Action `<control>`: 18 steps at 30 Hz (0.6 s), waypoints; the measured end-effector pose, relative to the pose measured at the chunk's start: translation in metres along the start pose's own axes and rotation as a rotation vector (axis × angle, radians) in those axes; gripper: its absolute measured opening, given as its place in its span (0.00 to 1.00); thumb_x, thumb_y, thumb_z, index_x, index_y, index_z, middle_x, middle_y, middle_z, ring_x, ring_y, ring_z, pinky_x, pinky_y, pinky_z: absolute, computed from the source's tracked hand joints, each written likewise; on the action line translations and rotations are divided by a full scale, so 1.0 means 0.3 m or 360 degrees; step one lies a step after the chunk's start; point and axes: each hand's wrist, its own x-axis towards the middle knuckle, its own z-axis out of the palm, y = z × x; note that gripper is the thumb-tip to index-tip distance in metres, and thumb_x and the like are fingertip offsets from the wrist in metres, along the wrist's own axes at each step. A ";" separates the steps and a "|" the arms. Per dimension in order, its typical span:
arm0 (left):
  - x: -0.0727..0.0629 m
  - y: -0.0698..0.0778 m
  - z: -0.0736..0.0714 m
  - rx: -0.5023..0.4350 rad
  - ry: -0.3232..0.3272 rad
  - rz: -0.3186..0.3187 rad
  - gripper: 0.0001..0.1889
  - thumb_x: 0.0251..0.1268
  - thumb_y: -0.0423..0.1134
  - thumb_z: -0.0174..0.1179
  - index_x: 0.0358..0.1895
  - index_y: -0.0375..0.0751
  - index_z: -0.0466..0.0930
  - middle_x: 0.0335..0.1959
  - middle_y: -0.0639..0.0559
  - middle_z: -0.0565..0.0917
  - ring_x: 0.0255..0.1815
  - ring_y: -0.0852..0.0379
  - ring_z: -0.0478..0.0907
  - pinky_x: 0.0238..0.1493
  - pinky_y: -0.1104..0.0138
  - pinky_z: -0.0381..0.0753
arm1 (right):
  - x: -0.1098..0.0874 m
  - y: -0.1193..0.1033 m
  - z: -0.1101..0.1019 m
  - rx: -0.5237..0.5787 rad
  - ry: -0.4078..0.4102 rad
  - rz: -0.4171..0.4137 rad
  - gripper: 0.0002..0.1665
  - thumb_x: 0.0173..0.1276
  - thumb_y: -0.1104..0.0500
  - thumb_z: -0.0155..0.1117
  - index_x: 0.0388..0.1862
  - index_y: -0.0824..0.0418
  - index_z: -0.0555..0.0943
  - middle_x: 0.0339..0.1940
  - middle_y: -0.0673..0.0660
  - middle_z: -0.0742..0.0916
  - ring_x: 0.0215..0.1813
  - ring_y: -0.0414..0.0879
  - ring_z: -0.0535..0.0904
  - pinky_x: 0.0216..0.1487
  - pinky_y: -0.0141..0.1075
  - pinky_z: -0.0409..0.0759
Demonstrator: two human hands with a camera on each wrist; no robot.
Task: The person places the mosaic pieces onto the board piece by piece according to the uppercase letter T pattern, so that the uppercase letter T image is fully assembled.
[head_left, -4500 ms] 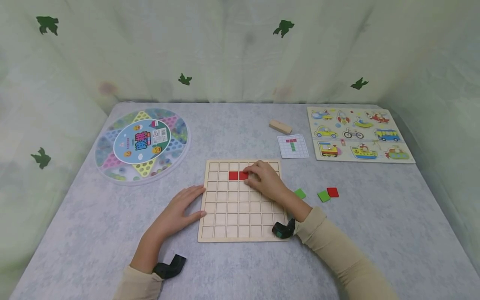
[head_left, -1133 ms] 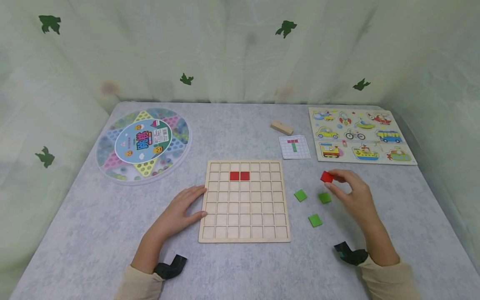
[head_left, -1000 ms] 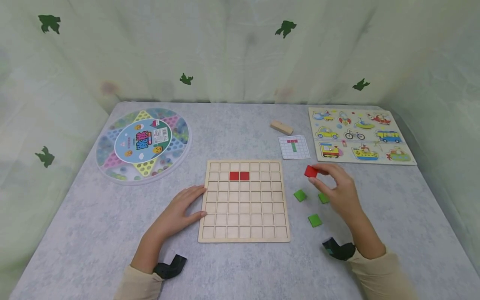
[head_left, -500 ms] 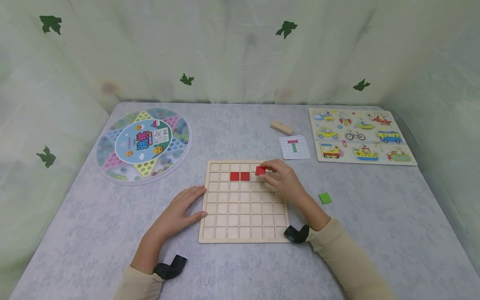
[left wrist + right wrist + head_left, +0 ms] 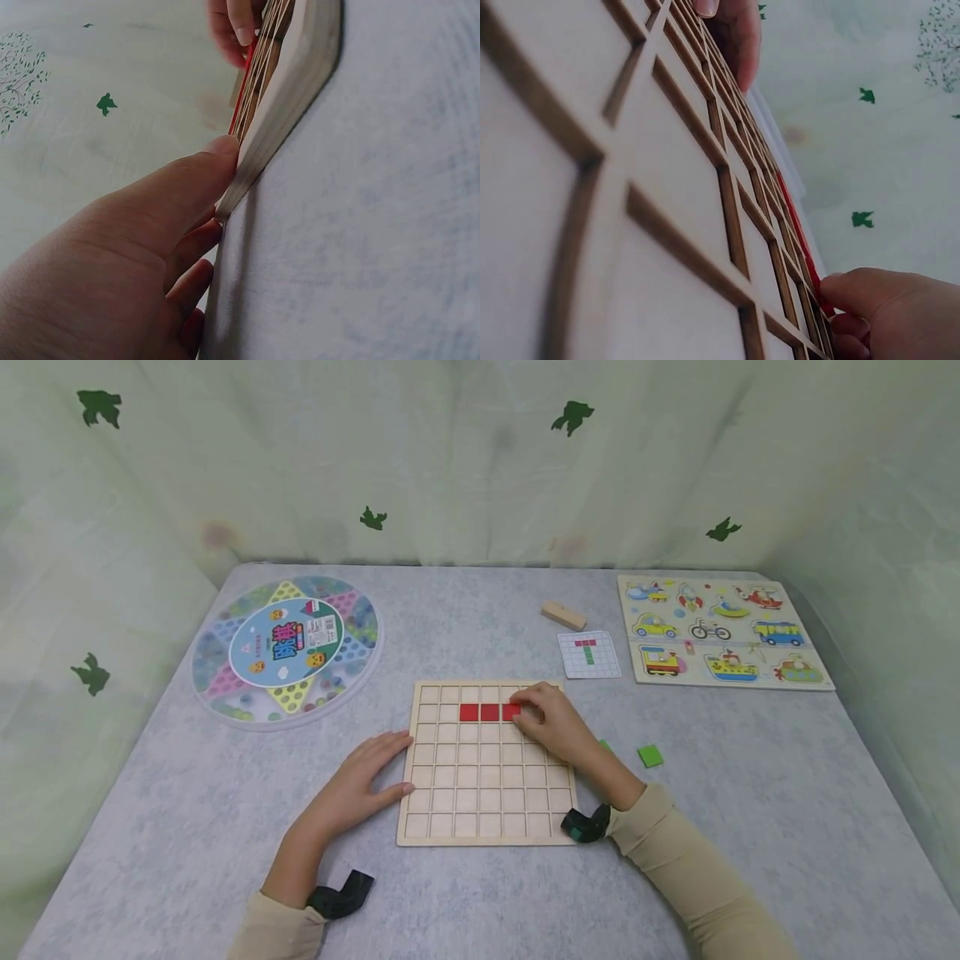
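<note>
Red tile (image 5: 510, 712) pinched in my right hand (image 5: 551, 722), inside grid board's (image 5: 480, 777) edges. Left hand (image 5: 362, 782) relaxed, touching left edge, tabletop (image 5: 487, 897) outside.

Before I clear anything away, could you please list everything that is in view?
Grid board: 1, light wood, table centre
Red tiles: 3, red, in a row on the board
Green tiles: 2 visible, green, right of the board, one mostly hidden by the arm
Pattern card: 1, white with red and green, beyond the board
Wooden block: 1, tan, behind the card
Vehicle puzzle: 1, multicoloured, far right
Round game: 1, multicoloured, far left
Table: 1, pale grey-blue, beneath
Curtain cutouts: several, green, backdrop
Wrist devices: 2, black, on wrists
Sleeves: 2, beige, near side
Left hand: 1, board's left edge
Right hand: 1, at the rightmost red tile
</note>
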 end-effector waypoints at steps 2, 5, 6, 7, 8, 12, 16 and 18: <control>-0.001 -0.001 0.001 0.0004 0.0007 0.0007 0.36 0.56 0.54 0.59 0.66 0.43 0.60 0.65 0.47 0.62 0.67 0.47 0.52 0.65 0.53 0.47 | 0.000 -0.002 -0.001 -0.0004 -0.0007 0.0001 0.13 0.61 0.60 0.62 0.45 0.61 0.80 0.44 0.56 0.79 0.47 0.47 0.71 0.44 0.39 0.71; -0.002 -0.004 0.003 0.0006 0.0024 0.0026 0.36 0.56 0.53 0.60 0.66 0.42 0.61 0.65 0.45 0.63 0.67 0.46 0.53 0.65 0.53 0.47 | -0.002 -0.011 -0.009 0.0020 -0.0067 0.0038 0.14 0.61 0.58 0.62 0.47 0.60 0.80 0.46 0.55 0.78 0.49 0.47 0.70 0.46 0.39 0.70; -0.002 -0.006 0.005 0.0005 0.0027 0.0030 0.36 0.56 0.53 0.60 0.66 0.41 0.61 0.65 0.45 0.63 0.67 0.46 0.53 0.65 0.53 0.47 | -0.003 -0.015 -0.017 0.0058 -0.0097 0.0055 0.16 0.62 0.57 0.62 0.49 0.60 0.79 0.47 0.55 0.77 0.50 0.47 0.69 0.48 0.40 0.70; -0.003 -0.007 0.006 0.0000 0.0028 0.0030 0.36 0.56 0.53 0.60 0.66 0.41 0.61 0.65 0.45 0.63 0.67 0.46 0.53 0.65 0.53 0.47 | -0.005 -0.020 -0.026 0.0093 -0.0129 0.0090 0.19 0.62 0.56 0.62 0.51 0.61 0.77 0.48 0.55 0.76 0.50 0.47 0.69 0.49 0.40 0.70; -0.003 -0.008 0.007 -0.0001 0.0024 0.0027 0.36 0.56 0.53 0.60 0.66 0.41 0.61 0.65 0.45 0.63 0.67 0.46 0.53 0.65 0.53 0.46 | -0.009 -0.025 -0.040 0.0132 -0.0160 0.0121 0.21 0.62 0.55 0.61 0.53 0.61 0.76 0.50 0.56 0.76 0.52 0.47 0.69 0.51 0.41 0.69; -0.003 -0.008 0.008 -0.0012 0.0020 0.0019 0.36 0.56 0.54 0.59 0.66 0.42 0.60 0.65 0.45 0.62 0.67 0.46 0.52 0.65 0.53 0.47 | -0.039 -0.040 -0.114 0.0230 -0.0177 0.0170 0.27 0.63 0.56 0.60 0.60 0.61 0.69 0.56 0.57 0.73 0.55 0.50 0.68 0.55 0.44 0.68; -0.002 -0.005 0.008 -0.0006 0.0039 0.0030 0.36 0.56 0.54 0.59 0.66 0.42 0.61 0.65 0.45 0.63 0.66 0.46 0.53 0.64 0.51 0.49 | -0.103 -0.045 -0.200 0.0163 -0.0099 0.0129 0.30 0.61 0.57 0.62 0.61 0.61 0.68 0.59 0.57 0.73 0.57 0.51 0.67 0.57 0.48 0.66; -0.001 -0.006 0.008 -0.0003 0.0057 0.0042 0.36 0.56 0.53 0.60 0.66 0.41 0.61 0.64 0.44 0.63 0.66 0.45 0.54 0.64 0.50 0.49 | -0.142 -0.042 -0.238 0.0135 -0.0086 0.0135 0.32 0.59 0.56 0.64 0.62 0.61 0.67 0.60 0.56 0.72 0.59 0.51 0.66 0.57 0.50 0.65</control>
